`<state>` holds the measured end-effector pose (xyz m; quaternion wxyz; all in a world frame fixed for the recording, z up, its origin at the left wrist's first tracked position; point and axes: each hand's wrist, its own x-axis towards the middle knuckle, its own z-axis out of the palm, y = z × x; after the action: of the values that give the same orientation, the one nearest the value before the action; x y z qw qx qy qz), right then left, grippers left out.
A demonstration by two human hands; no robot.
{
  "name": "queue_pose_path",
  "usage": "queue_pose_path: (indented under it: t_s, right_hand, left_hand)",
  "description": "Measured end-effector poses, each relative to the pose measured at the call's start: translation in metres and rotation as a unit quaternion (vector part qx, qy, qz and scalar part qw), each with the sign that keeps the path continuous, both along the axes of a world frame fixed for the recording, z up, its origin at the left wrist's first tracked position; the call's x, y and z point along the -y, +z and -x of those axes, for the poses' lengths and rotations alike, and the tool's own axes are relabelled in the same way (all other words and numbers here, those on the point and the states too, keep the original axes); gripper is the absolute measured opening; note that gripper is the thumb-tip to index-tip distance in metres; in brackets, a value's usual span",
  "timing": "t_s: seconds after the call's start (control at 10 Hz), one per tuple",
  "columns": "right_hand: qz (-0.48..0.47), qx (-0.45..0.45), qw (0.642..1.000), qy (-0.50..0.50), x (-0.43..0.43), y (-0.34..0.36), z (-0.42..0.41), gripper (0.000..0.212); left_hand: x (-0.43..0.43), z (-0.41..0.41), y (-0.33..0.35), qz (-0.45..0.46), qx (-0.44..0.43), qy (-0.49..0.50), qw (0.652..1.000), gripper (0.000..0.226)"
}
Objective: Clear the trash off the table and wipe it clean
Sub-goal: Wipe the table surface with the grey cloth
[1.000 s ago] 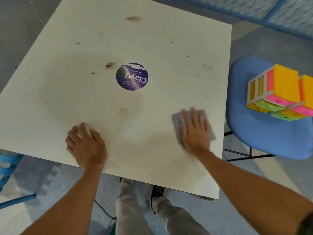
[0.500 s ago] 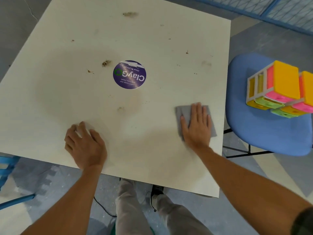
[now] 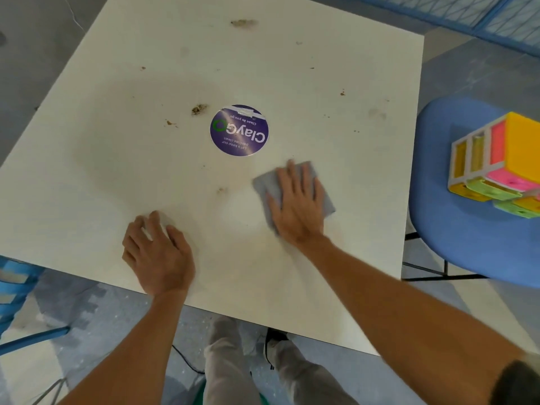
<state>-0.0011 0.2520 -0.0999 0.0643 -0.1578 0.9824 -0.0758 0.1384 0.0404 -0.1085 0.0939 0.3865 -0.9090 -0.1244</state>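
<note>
Sliding in from the table's right edge, the right hand (image 3: 298, 206) has carried the grey cloth (image 3: 266, 182) toward the middle of the table (image 3: 87, 185), and it now sits just below and right of the round purple sticker (image 3: 239, 130). That hand lies flat, fingers straight and spread, pressing the cloth down rather than grasping it. The left hand (image 3: 159, 252) has hardly shifted. It rests near the front edge with its fingers curled over a small pale wad (image 3: 149, 229), probably a scrap of paper trash, though too little shows to be sure. Wiping looks well under way on the near right part, but much is left: a brown spot (image 3: 221, 190) lies just left of the cloth, a darker clump of crumbs (image 3: 199, 109) sits left of the sticker, a smear (image 3: 244, 22) marks the far edge, and specks dot the right side. The sticker reads upside down from here: "ClayGO", "Clean as you go" and "Let's keep our pantries clean". Off the table's right edge stands a blue chair (image 3: 467, 235) bearing a bright plastic drawer unit (image 3: 502, 159).
</note>
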Motion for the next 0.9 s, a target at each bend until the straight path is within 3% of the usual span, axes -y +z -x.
queue_pose_path:
  t_s: [0.1,0.4,0.5,0.6,0.7,0.9]
  right_hand:
    - [-0.029,-0.019,0.997,0.072,-0.014,-0.003,-0.020,0.058]
    - [-0.006,0.023,0.996,-0.084,-0.016,-0.005,0.087,0.058]
    - [-0.003,0.003,0.998,-0.061,0.017,-0.009,0.049,0.058]
    - [-0.020,-0.044,0.998,0.044,0.013,-0.012,-0.001,0.057]
    - [-0.021,-0.050,0.996,0.075,-0.010,-0.013,0.015,0.056]
    - [-0.010,0.017,0.995,-0.093,-0.002,-0.010,0.090,0.062]
  left_hand:
    - [0.000,-0.002,0.000,0.001,0.003,0.000,1.000,0.036]
    - [0.000,-0.002,0.001,-0.008,0.003,0.003,1.000,0.036]
    - [-0.001,-0.001,0.002,-0.010,0.001,0.001,1.000,0.036]
    - [-0.001,-0.002,0.001,-0.010,0.000,0.001,1.000,0.036]
    - [0.000,-0.002,0.001,-0.011,0.002,0.001,1.000,0.036]
    - [0.000,-0.002,0.002,-0.009,0.001,0.001,1.000,0.036]
